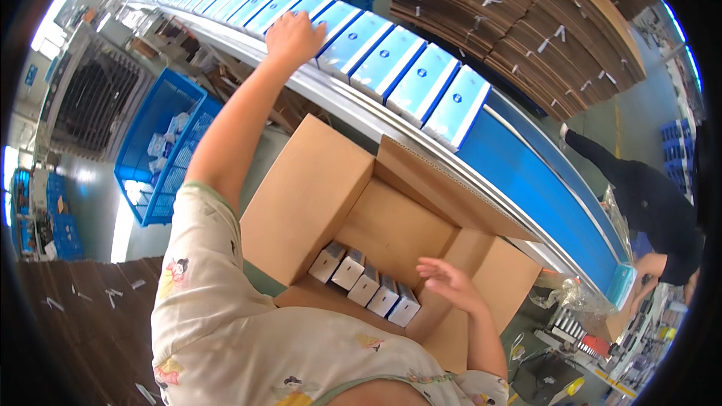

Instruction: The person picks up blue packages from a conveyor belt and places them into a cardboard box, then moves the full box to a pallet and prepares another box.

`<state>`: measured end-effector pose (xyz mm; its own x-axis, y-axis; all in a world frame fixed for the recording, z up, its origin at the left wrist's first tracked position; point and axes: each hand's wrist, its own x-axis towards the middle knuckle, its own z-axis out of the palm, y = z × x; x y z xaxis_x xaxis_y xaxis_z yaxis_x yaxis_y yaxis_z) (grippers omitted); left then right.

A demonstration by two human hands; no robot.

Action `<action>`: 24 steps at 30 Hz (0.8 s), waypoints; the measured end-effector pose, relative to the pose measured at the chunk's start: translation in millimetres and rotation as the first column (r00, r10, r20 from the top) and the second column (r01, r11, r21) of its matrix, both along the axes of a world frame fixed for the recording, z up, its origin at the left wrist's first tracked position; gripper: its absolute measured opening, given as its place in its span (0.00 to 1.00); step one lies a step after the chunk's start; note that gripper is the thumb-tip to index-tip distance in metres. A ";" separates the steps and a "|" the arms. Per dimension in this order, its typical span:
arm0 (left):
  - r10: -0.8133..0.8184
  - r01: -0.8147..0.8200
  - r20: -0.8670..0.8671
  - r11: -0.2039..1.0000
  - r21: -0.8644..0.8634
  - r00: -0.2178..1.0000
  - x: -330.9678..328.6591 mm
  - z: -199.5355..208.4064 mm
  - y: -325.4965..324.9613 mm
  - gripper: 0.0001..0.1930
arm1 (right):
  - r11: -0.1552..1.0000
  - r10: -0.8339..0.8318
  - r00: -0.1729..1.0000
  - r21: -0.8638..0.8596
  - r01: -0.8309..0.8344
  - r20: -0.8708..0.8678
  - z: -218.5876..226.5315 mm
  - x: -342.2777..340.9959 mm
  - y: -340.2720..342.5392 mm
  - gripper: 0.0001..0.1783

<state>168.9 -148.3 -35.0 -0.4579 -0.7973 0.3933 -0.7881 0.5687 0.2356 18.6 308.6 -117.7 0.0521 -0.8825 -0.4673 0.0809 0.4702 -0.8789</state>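
Note:
A long row of slim blue-and-white boxes (389,56) stands side by side on the conveyor belt. My left hand (295,36) reaches across to the row, its fingers apart and bent over the box tops, touching them; its fingertips are partly hidden. Below the belt is an open brown carton (301,203) with its flaps spread. Several similar boxes (366,286) stand in a line inside the carton, their white ends up, along the side nearest me. My right hand (449,283) hovers over the carton's right part, fingers spread, holding nothing.
The blue belt (526,184) runs on to the right, where a co-worker in dark clothes (639,188) bends near its end. Stacks of flat cardboard (519,22) rise behind the belt. A blue crate (162,150) holding small white items sits at left.

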 end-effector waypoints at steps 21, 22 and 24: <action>-0.373 0.507 -0.434 0.826 0.247 0.820 -82.2 10.8 90.5 0.49 | 0.574 -0.819 0.402 -0.585 0.573 -0.409 94.0 -141.6 -99.6 0.31; -0.374 0.517 -0.430 0.808 0.283 0.821 -63.2 22.5 103.9 0.48 | 0.529 -0.848 0.378 -0.608 0.592 -0.371 115.9 -120.2 -93.7 0.31; -0.399 0.564 -0.435 0.739 0.370 0.808 -29.4 34.0 131.5 0.41 | 0.392 -0.919 0.295 -0.669 0.631 -0.260 139.0 -73.9 -52.3 0.29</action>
